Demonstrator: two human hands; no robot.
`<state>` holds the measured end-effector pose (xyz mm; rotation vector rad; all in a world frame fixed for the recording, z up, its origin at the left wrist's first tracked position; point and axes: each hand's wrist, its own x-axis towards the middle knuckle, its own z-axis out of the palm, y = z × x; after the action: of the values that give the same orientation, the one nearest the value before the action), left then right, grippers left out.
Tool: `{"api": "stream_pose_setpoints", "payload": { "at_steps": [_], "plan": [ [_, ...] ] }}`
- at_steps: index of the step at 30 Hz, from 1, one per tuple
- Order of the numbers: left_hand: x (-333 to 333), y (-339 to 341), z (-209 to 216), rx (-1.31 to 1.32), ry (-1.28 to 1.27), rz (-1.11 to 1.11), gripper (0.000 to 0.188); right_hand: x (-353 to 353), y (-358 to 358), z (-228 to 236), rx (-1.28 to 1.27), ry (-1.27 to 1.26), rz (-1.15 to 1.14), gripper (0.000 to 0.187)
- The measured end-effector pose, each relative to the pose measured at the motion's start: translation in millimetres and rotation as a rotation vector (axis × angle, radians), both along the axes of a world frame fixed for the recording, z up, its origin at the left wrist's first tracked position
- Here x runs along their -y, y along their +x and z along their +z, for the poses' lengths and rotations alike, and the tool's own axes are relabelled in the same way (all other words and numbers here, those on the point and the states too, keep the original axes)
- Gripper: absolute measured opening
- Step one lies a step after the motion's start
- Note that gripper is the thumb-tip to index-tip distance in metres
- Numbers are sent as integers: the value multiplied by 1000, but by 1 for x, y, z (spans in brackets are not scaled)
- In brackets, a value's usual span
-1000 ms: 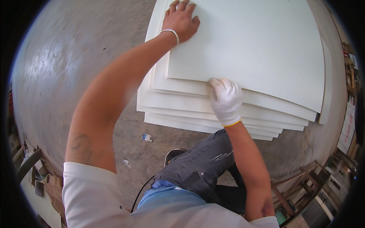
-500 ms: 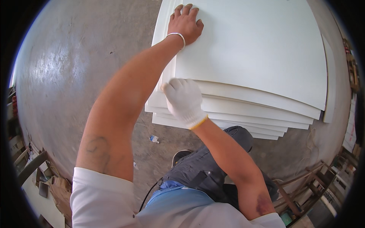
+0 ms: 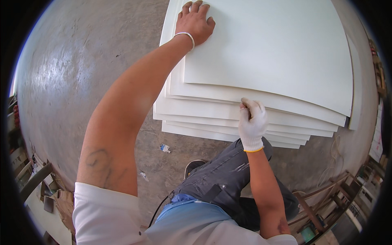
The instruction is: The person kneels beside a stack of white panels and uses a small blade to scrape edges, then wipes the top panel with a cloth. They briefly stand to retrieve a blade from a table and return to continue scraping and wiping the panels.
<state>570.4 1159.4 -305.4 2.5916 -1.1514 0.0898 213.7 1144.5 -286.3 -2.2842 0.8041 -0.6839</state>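
Observation:
A stack of white panels [image 3: 269, 49] lies in front of me, its lower sheets stepped out toward me and to the left. My left hand [image 3: 195, 22], bare with a bangle at the wrist, rests with spread fingers on the top panel near its left edge. My right hand [image 3: 252, 120] wears a white knit glove with a yellow cuff. Its fingers are drawn together by the thumb, over the near edges of the stepped panels. Whether something small sits between those fingertips, or whether they touch a panel, I cannot make out.
The stack is on a grey concrete floor [image 3: 94, 90]. Small scraps of litter [image 3: 165, 148] lie near my foot. A wooden frame [image 3: 322, 200] stands at the lower right, and a brown paper bag [image 3: 64, 204] is at the lower left. Another pale panel [image 3: 356, 85] shows beyond the stack's right side.
My gloved right hand has moved right and slightly toward me, from the top panel's near left corner to along the near edges. My left hand stays on the top panel.

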Motion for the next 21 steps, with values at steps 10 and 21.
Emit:
{"api": "stream_pose_setpoints", "payload": {
  "at_steps": [10, 21],
  "plan": [
    [-2, -1, 3, -5, -64, -11, 61, 13, 52, 18, 25, -128, 129, 15],
    [-4, -11, 15, -37, -81, -6, 60, 47, 68, 31, -119, -196, 309, 9]
  ]
}}
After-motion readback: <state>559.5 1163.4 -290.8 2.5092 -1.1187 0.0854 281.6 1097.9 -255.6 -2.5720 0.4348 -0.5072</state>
